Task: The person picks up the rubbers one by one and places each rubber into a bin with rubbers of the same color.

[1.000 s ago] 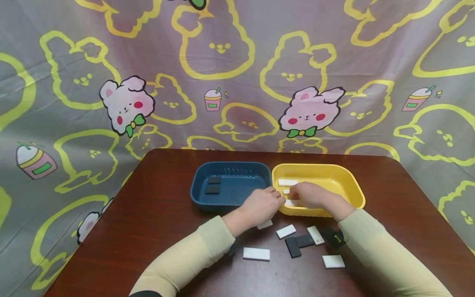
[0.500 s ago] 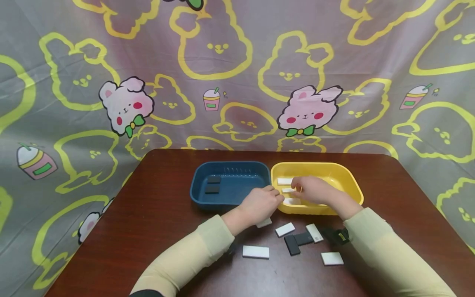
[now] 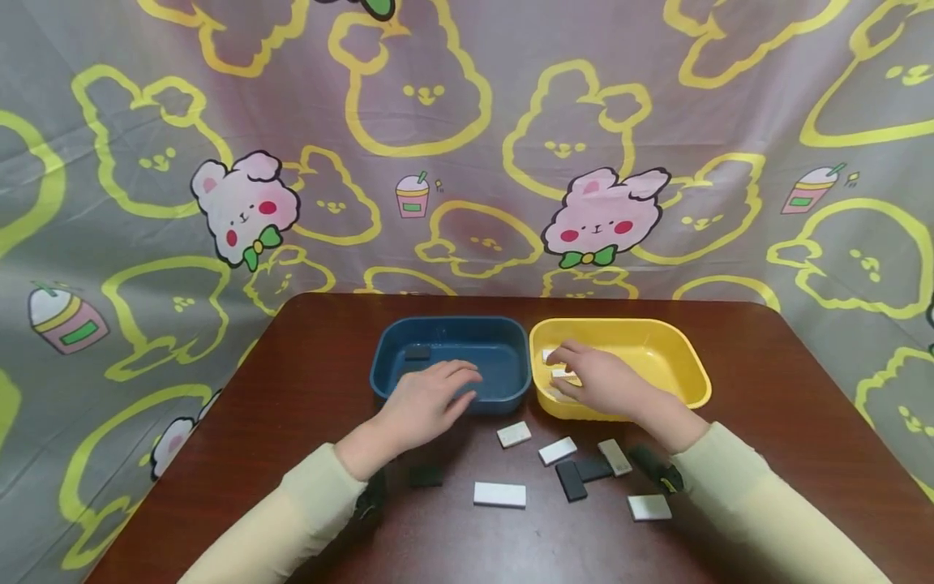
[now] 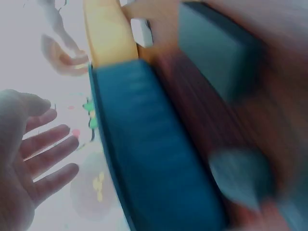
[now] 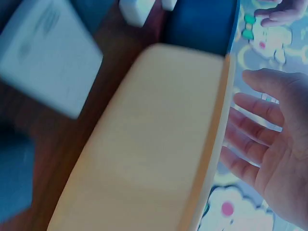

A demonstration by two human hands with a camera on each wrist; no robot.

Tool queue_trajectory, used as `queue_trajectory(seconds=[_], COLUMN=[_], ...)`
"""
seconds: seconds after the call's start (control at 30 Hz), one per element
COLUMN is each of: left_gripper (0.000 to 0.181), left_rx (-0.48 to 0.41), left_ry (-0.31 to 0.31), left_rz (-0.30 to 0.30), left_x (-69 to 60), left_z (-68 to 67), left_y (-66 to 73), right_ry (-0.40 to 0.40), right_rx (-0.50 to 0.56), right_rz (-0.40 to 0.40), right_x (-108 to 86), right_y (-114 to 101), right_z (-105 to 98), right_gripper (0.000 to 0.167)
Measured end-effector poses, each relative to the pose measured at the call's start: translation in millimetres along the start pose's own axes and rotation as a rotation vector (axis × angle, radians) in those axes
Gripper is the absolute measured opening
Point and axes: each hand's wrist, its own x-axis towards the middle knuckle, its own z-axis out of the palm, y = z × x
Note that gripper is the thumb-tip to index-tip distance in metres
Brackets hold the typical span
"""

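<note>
Hovering apart, left hand (image 3: 426,410) loosely spread over blue tray (image 3: 496,355), right hand (image 3: 601,380) likewise above yellow tray (image 3: 660,357), white rectangular blocks (image 3: 563,374) beneath it

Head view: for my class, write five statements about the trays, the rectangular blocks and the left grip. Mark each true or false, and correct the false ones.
1. The blue tray stands beside the yellow tray. True.
2. The blocks visible in the yellow tray are black. False: they are white rectangular blocks.
3. A black rectangular block lies in the blue tray. True.
4. The left grip is clenched round a block. False: its fingers are apart and it holds nothing.
5. Loose black blocks and loose white blocks lie on the brown table. True.
</note>
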Motion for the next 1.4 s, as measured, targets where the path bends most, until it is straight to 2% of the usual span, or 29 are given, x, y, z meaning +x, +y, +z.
queue_trajectory(seconds=[0.07,0.23,0.37,0.5,0.6,0.73,0.97,1.4], left_gripper=[0.022,0.018,0.010,0.014,0.018,0.027,0.036,0.038], left_rx=[-0.003,0.015,0.081,0.189,0.253,0.298,0.324,0.315], left_ry=[-0.018,-0.112,-0.168,-0.223,-0.234,-0.236,-0.328,-0.343], left_rz=[-0.050,-0.165,-0.219,-0.230,-0.235,-0.276,-0.364,-0.363], left_x=[-14.1,-44.1,-64.6,-77.4,-81.5,-83.6,-81.4,-77.3], left_z=[-9.0,-23.0,-21.2,-13.3,-9.0,-6.2,-5.1,-0.5], left_y=[-5.6,-11.7,-17.8,-24.8,-27.3,-26.9,-23.8,-22.4], right_ry=[0.011,0.036,0.046,0.053,0.062,0.069,0.091,0.093], right_rx=[-0.018,-0.086,-0.148,-0.182,-0.201,-0.224,-0.205,-0.142], right_rz=[-0.037,-0.158,-0.235,-0.273,-0.293,-0.306,-0.290,-0.258], right_x=[1.1,3.4,6.3,9.2,11.4,14.3,17.8,18.9], right_y=[-8.8,-24.0,-27.0,-26.7,-26.8,-26.5,-25.7,-27.0], right_z=[2.8,11.8,19.7,22.6,22.5,23.7,25.0,24.5], right_gripper=[0.038,0.040,0.041,0.036,0.029,0.022,0.015,0.014])
